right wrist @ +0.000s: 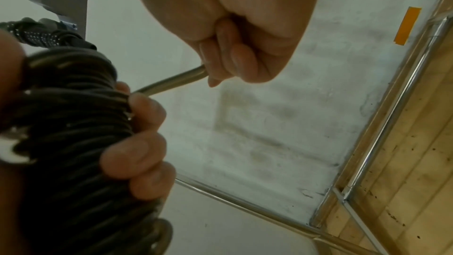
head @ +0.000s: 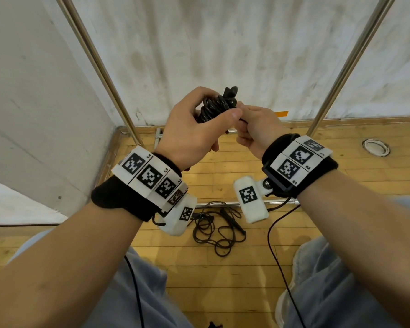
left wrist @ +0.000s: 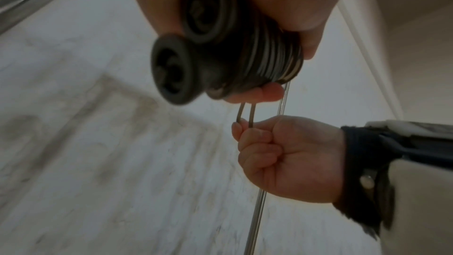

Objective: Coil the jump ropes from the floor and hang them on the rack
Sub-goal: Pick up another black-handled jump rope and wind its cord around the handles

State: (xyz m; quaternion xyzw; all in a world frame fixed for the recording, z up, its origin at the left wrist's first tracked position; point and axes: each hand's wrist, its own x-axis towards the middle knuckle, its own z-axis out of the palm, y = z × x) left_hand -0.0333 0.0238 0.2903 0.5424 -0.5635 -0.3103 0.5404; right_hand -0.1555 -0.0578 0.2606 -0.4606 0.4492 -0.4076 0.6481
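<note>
Left hand (head: 194, 129): raised in front of the chest, fingers and thumb wrapped round a coiled black jump rope (head: 217, 106), whose turns are wound tightly about its two black handles (left wrist: 171, 71); the handle ends face the left wrist camera. Right hand (head: 258, 131): just beside the left, closed into a fist, pinching a short loop of rope (left wrist: 246, 115) that leads out of the coil; thumb of the left touches the right's knuckles. Second jump rope (head: 217, 227): black, loose and tangled, lying on the wooden floor (head: 223, 280) between the person's knees, just beside a low chrome bar. Rack (head: 97, 60): chrome tube frame, two slanted uprights either side of the hands, base rails on the floor against the stained white wall (head: 223, 43). Orange tape strip (head: 281, 113): on the wall near the skirting. Round metal floor fitting (head: 375, 147): to the right, well apart from both ropes. Marker-tagged wristbands on both forearms.
</note>
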